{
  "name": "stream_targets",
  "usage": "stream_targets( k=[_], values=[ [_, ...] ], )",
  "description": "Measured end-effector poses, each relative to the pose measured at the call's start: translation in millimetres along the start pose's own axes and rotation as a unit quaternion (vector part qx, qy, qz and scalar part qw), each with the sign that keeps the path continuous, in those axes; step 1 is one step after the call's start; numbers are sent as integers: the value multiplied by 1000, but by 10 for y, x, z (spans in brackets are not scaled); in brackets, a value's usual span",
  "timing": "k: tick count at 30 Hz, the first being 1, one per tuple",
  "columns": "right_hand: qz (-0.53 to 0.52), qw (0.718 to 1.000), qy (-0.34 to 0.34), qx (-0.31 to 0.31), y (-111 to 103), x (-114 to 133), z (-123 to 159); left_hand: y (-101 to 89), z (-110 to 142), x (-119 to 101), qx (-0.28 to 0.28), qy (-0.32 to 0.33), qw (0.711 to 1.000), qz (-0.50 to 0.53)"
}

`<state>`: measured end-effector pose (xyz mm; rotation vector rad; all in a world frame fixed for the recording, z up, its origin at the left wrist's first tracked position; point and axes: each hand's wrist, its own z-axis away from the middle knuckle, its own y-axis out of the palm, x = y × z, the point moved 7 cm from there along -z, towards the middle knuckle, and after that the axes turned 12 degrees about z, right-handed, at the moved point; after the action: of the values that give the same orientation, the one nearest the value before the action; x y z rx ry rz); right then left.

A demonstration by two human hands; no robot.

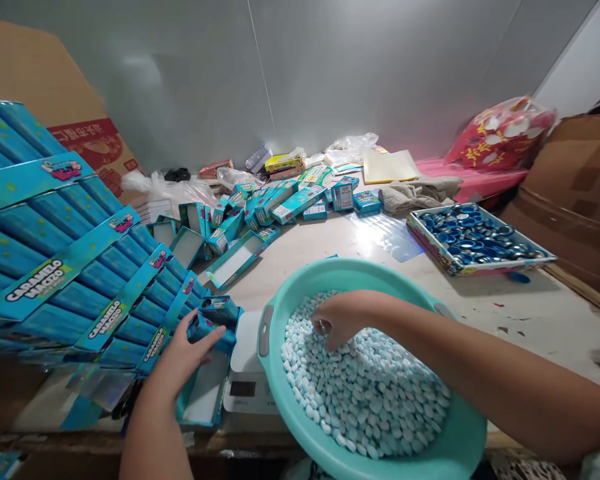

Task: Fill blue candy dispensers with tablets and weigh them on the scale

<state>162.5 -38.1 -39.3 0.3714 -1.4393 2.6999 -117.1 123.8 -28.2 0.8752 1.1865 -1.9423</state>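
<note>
My left hand (193, 343) grips a small blue box (215, 333) with thumb and fingers. That box lies in an open blue cardboard tray (207, 393), and a second small blue box (219, 308) is just behind it. My right hand (337, 320) reaches into a turquoise basin (273, 287) of pale blue and white candies (375, 400). Its fingers are curled at the candies' surface. Something shiny shows between them, too small to make out. Between tray and basin is a white scale (250, 347), partly hidden under the basin's edge.
Filled blue display cartons (80, 267) are stacked high at the left. Several loose blue boxes (270, 203) lie piled at the back. On the right are a box of blue caps (473, 237), a grey cloth (417, 193), a red bag (500, 137) and a brown carton (575, 193).
</note>
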Motion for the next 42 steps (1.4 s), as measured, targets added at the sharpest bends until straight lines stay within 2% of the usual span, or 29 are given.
stream_targets(
  k=[2, 6, 10, 13, 16, 18, 21, 24, 28, 33, 35, 37, 40, 42],
  values=[
    [1, 1000, -4, -1, -4, 5, 9, -13, -15, 66, 12, 23, 999, -18],
    [-1, 1000, -4, 1, -11, 11, 26, -161, -47, 90, -106, 114, 974, -163],
    [-6, 1000, -1, -3, -40, 29, 51, -164, 59, 26, -183, 203, 948, -164],
    [-6, 1000, 3, -4, -54, 44, 61, -170, 159, -14, -226, 242, 931, -156],
    [-3, 1000, 9, -8, -58, 48, 56, -170, 164, -20, -224, 255, 928, -153],
    [-2, 1000, 13, -9, -56, 43, 47, -156, 167, -61, -221, 288, 917, -167],
    [-4, 1000, 14, -9, -48, 30, 29, -98, 239, -176, -237, 385, 871, -190],
    [-8, 1000, 13, -6, -27, 11, -3, -23, 288, -227, -258, 441, 839, -188],
    [-7, 1000, 11, 1, 10, -8, -57, 55, 299, -197, -277, 487, 811, -168],
    [-6, 1000, 10, 13, 34, -10, -90, 179, 328, -86, -258, 531, 786, -182],
    [-2, 1000, 13, 19, 32, -1, -86, 185, 318, -37, -264, 526, 792, -164],
    [1, 1000, 14, 22, 24, 15, -72, 177, 210, 35, -251, 480, 831, -124],
    [-2, 1000, 18, 16, 6, 33, -47, 217, -32, 171, -201, 384, 899, -69],
    [-7, 1000, 23, 1, -1, 29, -38, 263, -140, 229, -176, 346, 920, -55]
  ],
)
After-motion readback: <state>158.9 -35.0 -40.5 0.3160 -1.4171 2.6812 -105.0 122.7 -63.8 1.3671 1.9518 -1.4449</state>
